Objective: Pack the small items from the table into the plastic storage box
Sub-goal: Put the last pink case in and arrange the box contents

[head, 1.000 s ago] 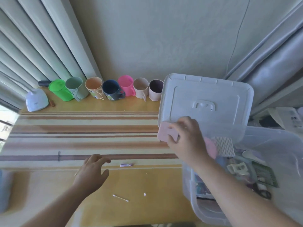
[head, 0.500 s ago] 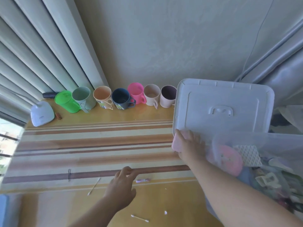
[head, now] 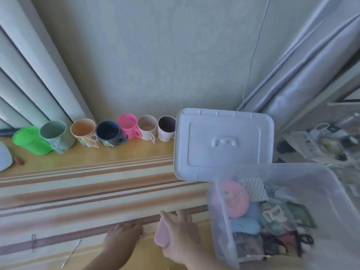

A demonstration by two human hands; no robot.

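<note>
The clear plastic storage box (head: pixel 272 167) stands at the right, holding several small items, among them a round pink one (head: pixel 235 199). Left of the box's near corner, my right hand (head: pixel 181 238) is shut on a flat pale pink case (head: pixel 161 233). My left hand (head: pixel 122 238) lies palm down on the table beside it. Its fingertips are at a tiny pink tube (head: pixel 143 234), and whether they grip the tube is hidden. A cotton swab (head: pixel 72 250) and a dark hairpin (head: pixel 33 243) lie on the table further left.
The box's white lid (head: pixel 224 143) lies flat behind the box. A row of coloured mugs (head: pixel 128 127) lines the wall, with a green cup (head: pixel 29 140) tipped at its left end. Curtains hang on both sides. A cluttered surface (head: pixel 319 145) is at the far right.
My right hand has carried the pink case from the lid's front edge down towards me. My left hand has moved right, onto the tiny pink tube. The view has shifted left.
</note>
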